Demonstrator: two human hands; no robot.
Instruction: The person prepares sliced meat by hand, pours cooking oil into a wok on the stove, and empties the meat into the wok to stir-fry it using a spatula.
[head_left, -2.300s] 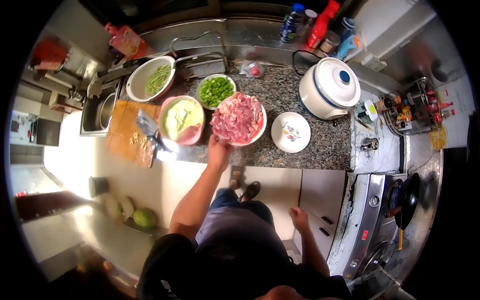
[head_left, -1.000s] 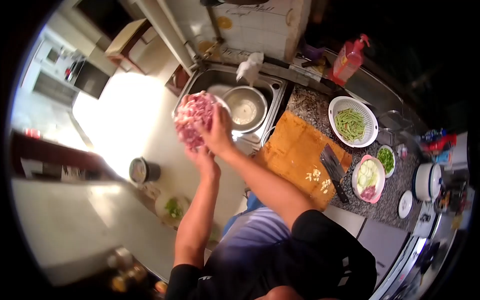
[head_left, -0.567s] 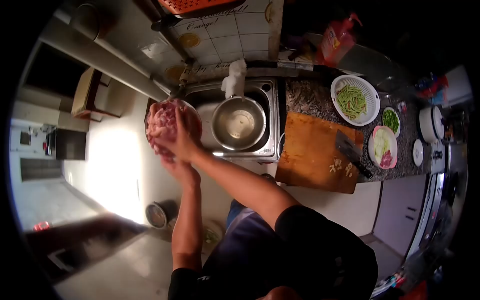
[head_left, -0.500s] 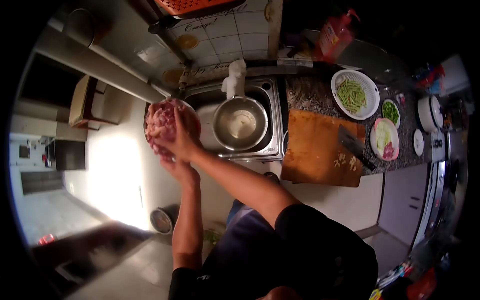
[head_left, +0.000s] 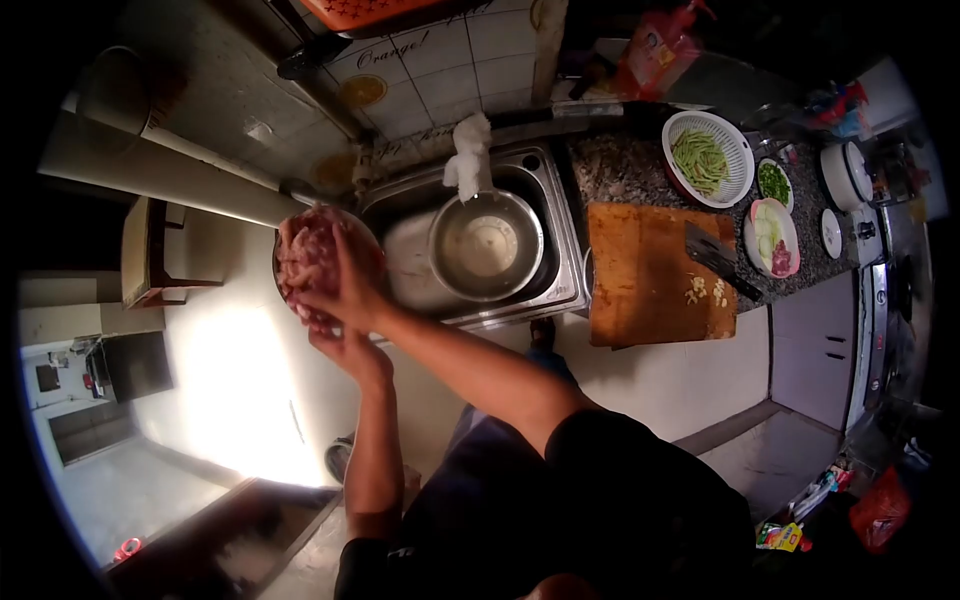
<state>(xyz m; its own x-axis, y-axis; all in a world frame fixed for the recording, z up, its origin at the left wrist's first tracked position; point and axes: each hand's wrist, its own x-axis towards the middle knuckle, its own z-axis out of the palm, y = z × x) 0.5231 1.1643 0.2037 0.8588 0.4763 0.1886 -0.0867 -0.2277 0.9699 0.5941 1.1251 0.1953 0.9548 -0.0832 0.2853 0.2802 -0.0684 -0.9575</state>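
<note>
A plate heaped with raw meat (head_left: 308, 258) is over the left end of the sink (head_left: 410, 250). My left hand (head_left: 342, 348) is under its near edge, with the fingers partly hidden. My right hand (head_left: 352, 288) presses against the meat from the right, its fingers spread over the pile. Most of the plate is hidden by the meat and my right hand. In the sink's right part sits a metal bowl (head_left: 487, 245) with some liquid, and a white cloth (head_left: 468, 158) hangs by its far rim.
Right of the sink lies a wooden cutting board (head_left: 650, 280) with a cleaver (head_left: 718, 257) and chopped garlic (head_left: 707, 291). Beyond are a basket of green beans (head_left: 700, 160), a bowl of chopped greens (head_left: 773, 181), a pink-rimmed bowl (head_left: 771, 237), a white plate (head_left: 831, 233) and a cooker (head_left: 845, 177).
The meat plate has gone from the counter to the sink's left end, and my right hand has joined my left at it. Lately the view has shifted slightly; both hands keep their places on the plate.
</note>
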